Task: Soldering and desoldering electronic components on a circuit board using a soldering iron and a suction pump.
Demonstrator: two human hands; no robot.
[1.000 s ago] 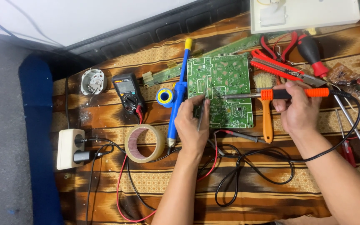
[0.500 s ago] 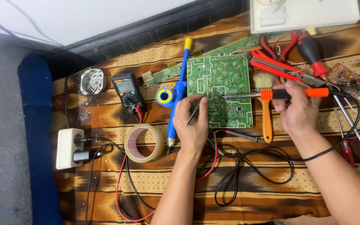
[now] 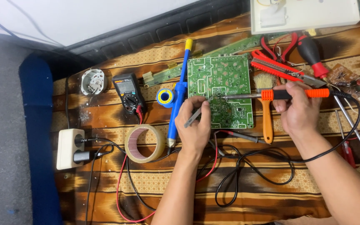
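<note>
**Iron tip on the board, tweezers alongside**

Right hand (image 3: 298,110) grips the orange-handled soldering iron (image 3: 271,94), its tip touching the green circuit board (image 3: 226,83) near the middle. Left hand (image 3: 194,127) pinches metal tweezers (image 3: 193,117), points at the same spot. The board lies flat on the patterned cloth (image 3: 246,187), between the blue desoldering pump (image 3: 176,104) and a brush (image 3: 266,116). Judging by this, the joint is mid-work; whether it is finished is too small to tell. Multimeter (image 3: 129,92) and tape roll (image 3: 144,143) sit untouched.
</note>
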